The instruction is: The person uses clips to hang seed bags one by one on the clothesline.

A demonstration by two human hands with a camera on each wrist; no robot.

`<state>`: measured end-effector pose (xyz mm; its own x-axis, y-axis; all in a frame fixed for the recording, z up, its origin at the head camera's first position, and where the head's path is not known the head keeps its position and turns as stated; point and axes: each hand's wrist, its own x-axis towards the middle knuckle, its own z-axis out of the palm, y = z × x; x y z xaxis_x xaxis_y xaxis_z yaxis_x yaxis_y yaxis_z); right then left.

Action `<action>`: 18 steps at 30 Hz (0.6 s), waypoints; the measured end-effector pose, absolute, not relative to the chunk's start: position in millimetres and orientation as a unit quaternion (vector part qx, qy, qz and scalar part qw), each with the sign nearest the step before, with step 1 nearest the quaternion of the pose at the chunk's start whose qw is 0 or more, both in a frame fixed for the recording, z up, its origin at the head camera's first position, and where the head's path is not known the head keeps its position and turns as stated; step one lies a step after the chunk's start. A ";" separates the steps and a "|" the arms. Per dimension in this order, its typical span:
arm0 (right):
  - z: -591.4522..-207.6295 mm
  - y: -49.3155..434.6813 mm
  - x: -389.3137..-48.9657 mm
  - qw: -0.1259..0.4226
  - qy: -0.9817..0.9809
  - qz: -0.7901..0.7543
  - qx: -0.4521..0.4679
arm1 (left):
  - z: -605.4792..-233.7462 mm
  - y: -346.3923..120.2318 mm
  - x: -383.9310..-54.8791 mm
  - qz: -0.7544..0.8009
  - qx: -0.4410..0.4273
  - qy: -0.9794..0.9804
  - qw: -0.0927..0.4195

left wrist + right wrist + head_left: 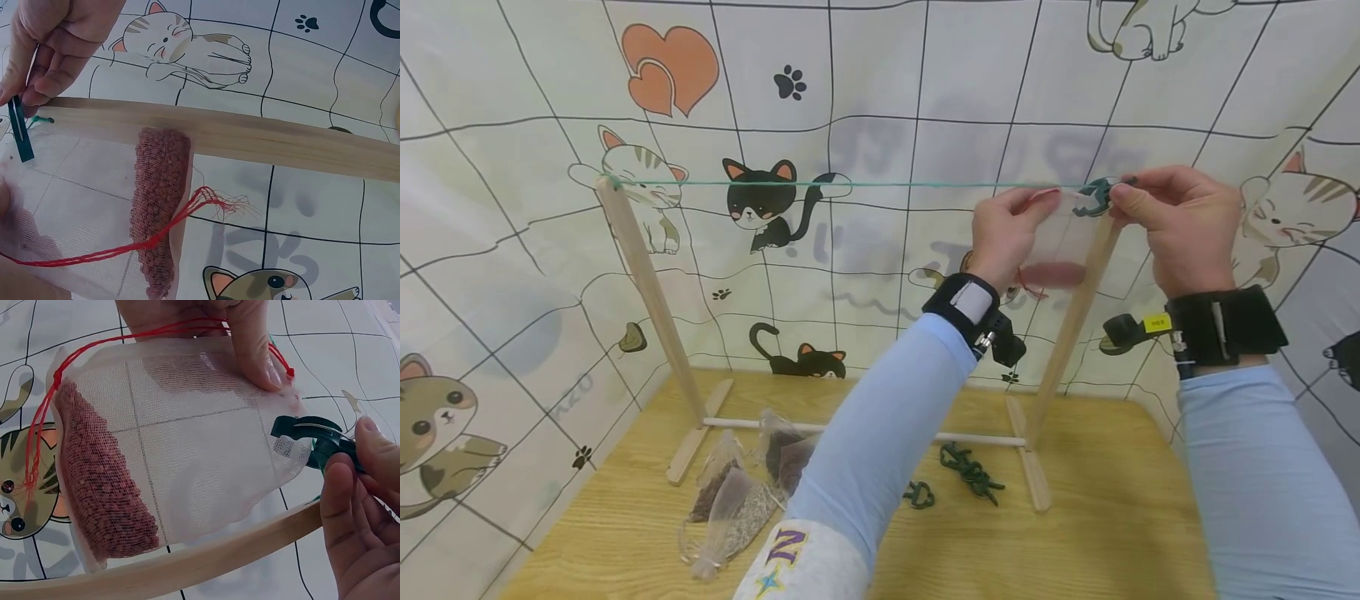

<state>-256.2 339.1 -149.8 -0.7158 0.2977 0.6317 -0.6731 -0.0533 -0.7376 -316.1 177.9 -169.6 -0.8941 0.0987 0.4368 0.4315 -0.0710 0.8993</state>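
My left hand (pixel 1006 237) pinches the edge of a sheer white drawstring bag (pixel 194 469) between thumb and fingers. Dark reddish grains (pixel 103 481) lie along one side of the bag, and its red drawcord (pixel 156 239) dangles loose. In my right hand (pixel 1195 225) a green clothes peg (pixel 325 440) is pinched by its handle end. The peg's jaws lie over a corner of the bag, at the right end of the green line (pixel 850 184). That line stretches between the tops of two wooden posts, and the right post (pixel 1071 350) stands just below the peg.
A white rod (pixel 977 439) joins the feet of the wooden frame. Several sheer bags (pixel 741 512) with dark or pale filling lie on the wooden table (pixel 1112 525) at left. Green pegs (pixel 973 473) lie in a pile near the right foot. A cat-printed sheet (pixel 880 75) hangs behind.
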 end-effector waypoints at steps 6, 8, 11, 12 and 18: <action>-150.3 337.4 -254.2 0.343 -0.612 0.697 0.147 | -171.8 177.8 -314.4 -0.706 -0.197 -0.670 0.116; -150.6 336.9 -253.7 0.343 -0.620 0.691 0.144 | -172.7 177.6 -314.5 -0.708 -0.197 -0.668 0.115; -151.0 336.7 -252.2 0.338 -0.640 0.678 0.134 | -173.1 177.3 -314.7 -0.708 -0.193 -0.669 0.113; -151.0 336.7 -251.7 0.335 -0.647 0.673 0.129 | -173.2 177.2 -314.7 -0.707 -0.192 -0.671 0.115; -152.7 338.0 -250.9 0.329 -0.680 0.645 0.116 | -172.9 175.5 -313.3 -0.703 -0.189 -0.676 0.114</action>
<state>-250.9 338.0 -152.7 -0.7564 0.2675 0.5970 -0.5821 0.1411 -0.8008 -313.3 175.5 -172.9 -0.9023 0.0952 0.4205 0.4163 -0.0611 0.9072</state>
